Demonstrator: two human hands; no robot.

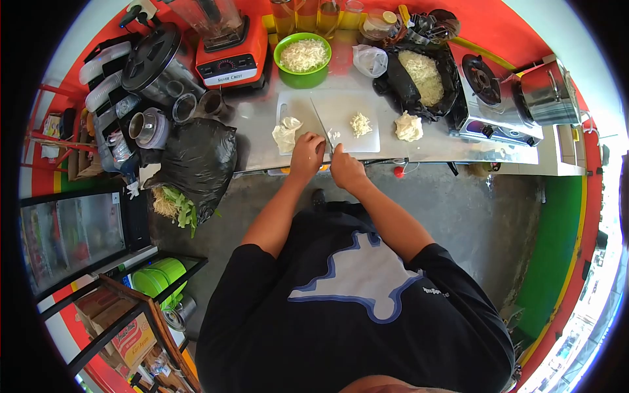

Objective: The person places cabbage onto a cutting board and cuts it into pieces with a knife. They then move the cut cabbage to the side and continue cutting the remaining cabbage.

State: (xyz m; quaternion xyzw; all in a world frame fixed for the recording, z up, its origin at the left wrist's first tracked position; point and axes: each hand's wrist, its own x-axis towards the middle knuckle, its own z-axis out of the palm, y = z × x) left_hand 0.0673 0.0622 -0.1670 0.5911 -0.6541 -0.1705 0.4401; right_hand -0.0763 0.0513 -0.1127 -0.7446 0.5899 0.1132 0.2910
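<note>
A white cutting board lies near the front edge of the steel counter. My right hand is closed round the handle of a knife, whose long blade points away over the board. Just left of it, my left hand has its fingers curled together at the board's front edge; what they hold, if anything, is hidden. Small white pieces lie beside the blade. A pile of white shreds is on the board's right part. A crumpled whitish piece rests at its left, and another sits on the counter.
Behind the board stand a green bowl of white shreds and a red blender. To the right are a black bag with shreds and a stove bearing a pot. A black plastic bag bulges at the left.
</note>
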